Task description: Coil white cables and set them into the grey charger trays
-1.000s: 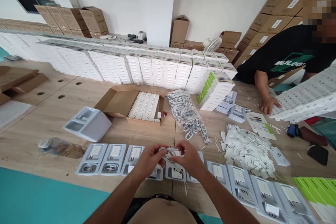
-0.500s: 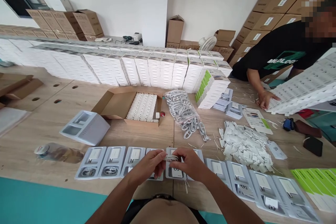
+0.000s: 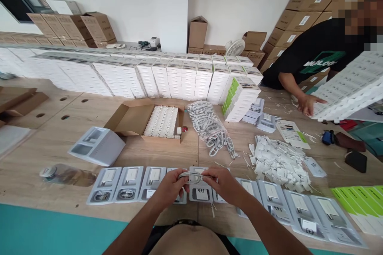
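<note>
Both my hands hold one coiled white cable [image 3: 192, 177] just above a row of grey plastic trays [image 3: 128, 183] at the table's near edge. My left hand [image 3: 170, 188] pinches its left end and my right hand [image 3: 223, 185] pinches its right end. Under the cable lies a tray [image 3: 200, 195] with a dark slot. Trays to the left hold coiled cables and white cards.
A clear bag of white cables [image 3: 209, 127] lies behind the trays, beside an open cardboard box of white parts [image 3: 161, 121]. A heap of white tags [image 3: 281, 163] sits to the right. A co-worker's hand [image 3: 306, 103] lifts white boxes [image 3: 353, 87]. White cartons [image 3: 119, 73] are stacked along the back.
My hands have kept the cable between them, shifting it slightly over the trays. The co-worker has raised the block of white boxes off the table.
</note>
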### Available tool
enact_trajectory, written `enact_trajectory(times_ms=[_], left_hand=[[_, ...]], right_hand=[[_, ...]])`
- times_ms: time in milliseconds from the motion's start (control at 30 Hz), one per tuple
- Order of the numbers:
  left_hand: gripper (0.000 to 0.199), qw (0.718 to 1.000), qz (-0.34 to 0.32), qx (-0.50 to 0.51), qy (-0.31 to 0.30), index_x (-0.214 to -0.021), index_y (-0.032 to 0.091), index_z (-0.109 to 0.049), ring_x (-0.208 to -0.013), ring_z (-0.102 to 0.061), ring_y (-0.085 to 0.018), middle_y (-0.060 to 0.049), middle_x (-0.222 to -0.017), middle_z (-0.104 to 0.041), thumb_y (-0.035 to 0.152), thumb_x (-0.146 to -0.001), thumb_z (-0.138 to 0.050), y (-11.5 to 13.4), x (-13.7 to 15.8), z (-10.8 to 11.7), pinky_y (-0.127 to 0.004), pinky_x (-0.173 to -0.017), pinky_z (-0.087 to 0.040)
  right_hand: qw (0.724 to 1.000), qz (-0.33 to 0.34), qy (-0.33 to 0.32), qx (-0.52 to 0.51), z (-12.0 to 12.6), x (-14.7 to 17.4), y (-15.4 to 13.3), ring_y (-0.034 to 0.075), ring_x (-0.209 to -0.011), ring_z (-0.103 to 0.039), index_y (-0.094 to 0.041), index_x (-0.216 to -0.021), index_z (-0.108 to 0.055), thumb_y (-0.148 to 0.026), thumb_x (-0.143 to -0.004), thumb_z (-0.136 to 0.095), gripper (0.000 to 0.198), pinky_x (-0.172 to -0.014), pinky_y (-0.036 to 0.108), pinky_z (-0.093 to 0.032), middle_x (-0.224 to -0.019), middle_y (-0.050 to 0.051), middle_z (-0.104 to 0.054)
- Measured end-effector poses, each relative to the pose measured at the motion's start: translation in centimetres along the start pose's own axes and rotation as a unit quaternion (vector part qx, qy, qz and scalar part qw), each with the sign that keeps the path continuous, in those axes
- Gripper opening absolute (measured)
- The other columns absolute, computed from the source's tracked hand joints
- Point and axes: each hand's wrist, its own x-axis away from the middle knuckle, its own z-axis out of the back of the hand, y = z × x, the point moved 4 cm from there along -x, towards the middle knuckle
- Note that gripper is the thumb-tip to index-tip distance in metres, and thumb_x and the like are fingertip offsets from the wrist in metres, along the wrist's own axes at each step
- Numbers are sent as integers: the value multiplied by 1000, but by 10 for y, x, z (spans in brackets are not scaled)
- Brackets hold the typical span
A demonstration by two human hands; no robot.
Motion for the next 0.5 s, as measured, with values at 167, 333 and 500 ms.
enact_trajectory(times_ms=[167,333,500], left_hand=[[33,992,-24,-118,31,-103,19,-64,-46,-46,-13,1,-59,-62,42,-91,-43,-2,3,-1,-24,-50,-36],[32,960,-70,-244,118,-105,23,-68,-58,-58,-18,0,-59,-63,34,-93,-40,1,2,3,-28,-62,-39],[34,968,-74,-191,145,-108,23,-67,-57,-57,-18,0,-63,-64,38,-94,-39,-12,-3,2,-28,-60,-40]], right_hand=[[981,7,22,192,1,-1,-13,19,-78,-60,-21,-80,-71,-26,-91,-53,22,-68,29,-38,-83,5,-67],[991,-74,69,83,-17,-11,-7,15,-59,-58,-20,-79,-62,-27,-91,-49,19,-56,26,-34,-63,0,-63],[958,-110,123,-236,-53,-28,13,14,-50,-61,-19,-84,-56,-42,-92,-49,25,-47,24,-41,-63,-1,-64]])
